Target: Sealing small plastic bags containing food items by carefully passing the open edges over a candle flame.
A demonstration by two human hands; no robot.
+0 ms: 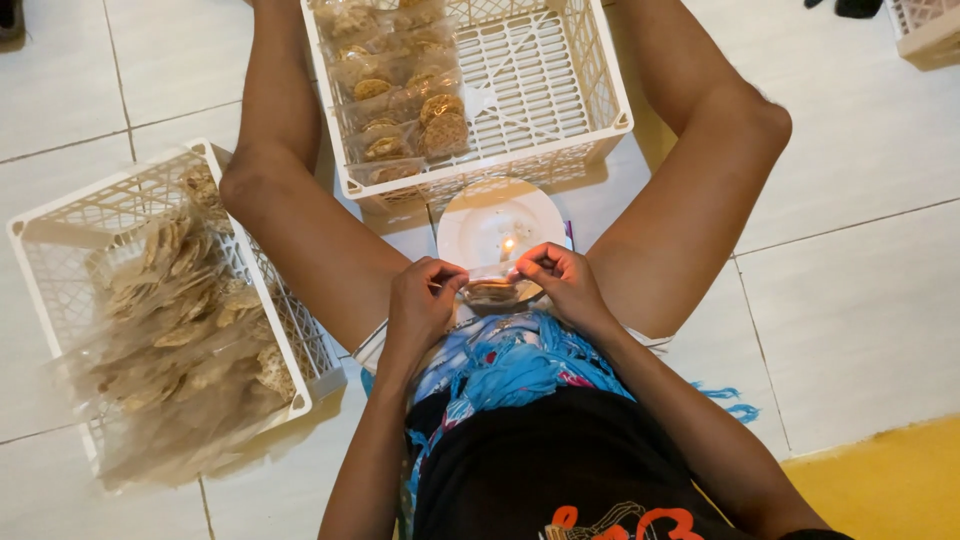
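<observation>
I sit on a tiled floor with my legs apart. Both hands hold a small clear plastic bag of round brown crackers (491, 290) stretched between them. My left hand (422, 300) pinches its left top corner. My right hand (562, 281) pinches the right one. The bag's top edge lies just in front of a small lit candle flame (507, 244) that stands on a white plate (470, 220) between my knees.
A white plastic crate (560, 90) ahead holds sealed bags of crackers (400, 95) along its left side. A second white crate (60, 260) at my left holds a large clear bag of loose crackers (180, 320). Another crate corner (925, 30) shows top right.
</observation>
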